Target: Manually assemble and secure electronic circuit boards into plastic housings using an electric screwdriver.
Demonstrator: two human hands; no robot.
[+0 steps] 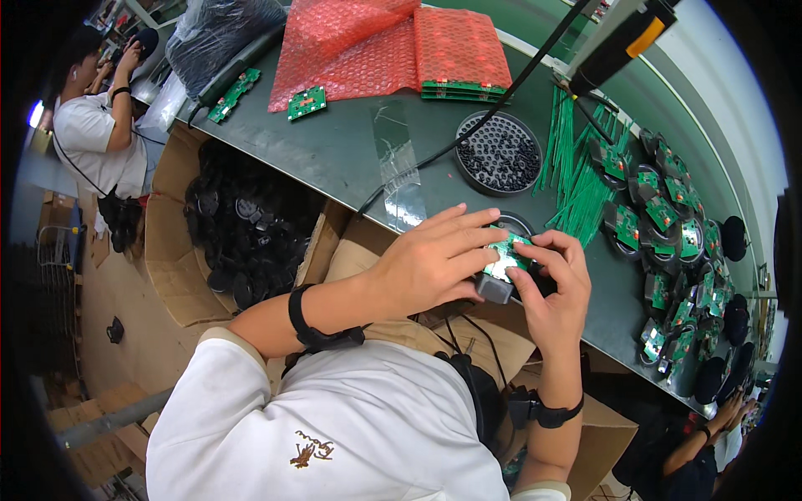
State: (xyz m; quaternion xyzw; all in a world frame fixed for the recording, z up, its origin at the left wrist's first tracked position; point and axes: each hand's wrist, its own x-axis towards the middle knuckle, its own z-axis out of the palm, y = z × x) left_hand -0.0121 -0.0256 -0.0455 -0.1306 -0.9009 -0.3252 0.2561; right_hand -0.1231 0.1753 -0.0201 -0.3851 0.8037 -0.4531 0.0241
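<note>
At the near edge of the green table, a black round plastic housing (494,289) with a green circuit board (505,258) on it sits between my two hands. My left hand (439,257) lies across its left side, fingers reaching over the board and thumb low by the housing. Curled around the right side is my right hand (558,280), its thumb and fingertips at the board's edge. My fingers hide part of the board and housing; whether a small part is pinched there I cannot make out.
Behind my hands stands a round tray (499,154) of small black parts. Green strips (576,175) lie beside it, under a hanging electric screwdriver (622,46). Many housings with boards (668,217) cover the right. Red bubble wrap (351,54) lies far back; a carton (175,267) holds black housings.
</note>
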